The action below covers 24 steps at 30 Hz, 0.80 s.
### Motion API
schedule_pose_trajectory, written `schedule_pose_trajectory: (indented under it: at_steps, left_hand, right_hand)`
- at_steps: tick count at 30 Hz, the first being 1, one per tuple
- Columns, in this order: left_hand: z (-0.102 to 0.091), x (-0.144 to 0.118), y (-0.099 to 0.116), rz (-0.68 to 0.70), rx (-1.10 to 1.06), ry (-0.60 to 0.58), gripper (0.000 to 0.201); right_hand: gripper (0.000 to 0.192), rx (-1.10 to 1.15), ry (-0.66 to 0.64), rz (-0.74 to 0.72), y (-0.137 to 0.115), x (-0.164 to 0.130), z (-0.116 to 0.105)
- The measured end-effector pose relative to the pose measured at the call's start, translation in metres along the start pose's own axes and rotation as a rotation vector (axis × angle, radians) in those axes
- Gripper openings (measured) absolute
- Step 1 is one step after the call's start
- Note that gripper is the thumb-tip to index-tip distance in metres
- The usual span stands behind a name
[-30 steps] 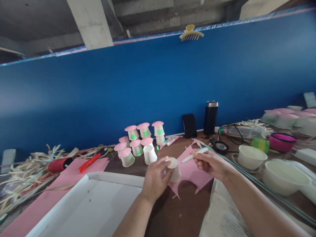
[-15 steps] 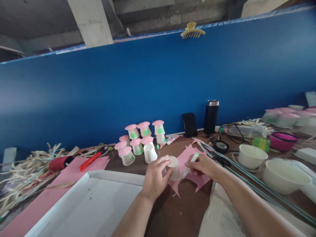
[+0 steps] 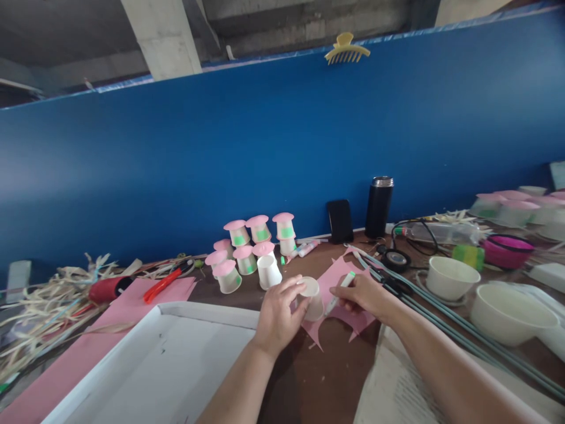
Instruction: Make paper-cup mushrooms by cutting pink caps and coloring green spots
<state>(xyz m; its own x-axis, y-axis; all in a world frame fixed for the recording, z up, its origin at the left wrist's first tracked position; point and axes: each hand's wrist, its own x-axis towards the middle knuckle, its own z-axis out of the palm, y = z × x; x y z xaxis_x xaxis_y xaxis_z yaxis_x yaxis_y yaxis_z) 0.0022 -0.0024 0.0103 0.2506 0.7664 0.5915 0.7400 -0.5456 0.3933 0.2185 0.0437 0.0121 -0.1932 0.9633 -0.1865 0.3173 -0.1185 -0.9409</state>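
My left hand (image 3: 277, 314) grips a small white paper cup (image 3: 311, 298) standing upside down on a cut pink paper sheet (image 3: 341, 293). My right hand (image 3: 362, 295) holds a white marker with a green end (image 3: 339, 292), its tip down beside the cup on the pink sheet. Just behind stands another plain white cup (image 3: 268, 271) and a cluster of several cups topped with pink discs and green labels (image 3: 247, 247).
A white tray (image 3: 145, 365) lies at the front left, with pink paper (image 3: 132, 297), a red cutter (image 3: 161, 284) and straw strips (image 3: 48, 306) further left. A black flask (image 3: 378, 206), a phone (image 3: 340, 221), white bowls (image 3: 445, 278), tape (image 3: 395, 259) and long rods (image 3: 445, 330) lie right. A blue wall (image 3: 282, 153) stands behind.
My right hand has swung the marker from pointing left in the air down to the pink sheet next to the cup. My left hand stays on the cup.
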Motion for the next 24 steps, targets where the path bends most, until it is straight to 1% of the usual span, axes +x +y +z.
schedule_pose_trajectory:
  at_steps: [10, 16, 24]
  left_hand:
    - [0.000, 0.000, 0.002, 0.023, -0.001, 0.025, 0.029]
    - [0.000, 0.000, 0.001, 0.005, -0.010, 0.011, 0.029]
    - [0.000, 0.000, 0.000, 0.007, -0.010, 0.014, 0.029]
  right_hand:
    - [0.033, -0.030, -0.004, -0.034, 0.008, 0.005, 0.001]
    - [0.034, -0.075, -0.005, -0.062, 0.009, 0.006, 0.000]
    - [0.038, -0.140, 0.047, -0.078, 0.015, 0.011, -0.006]
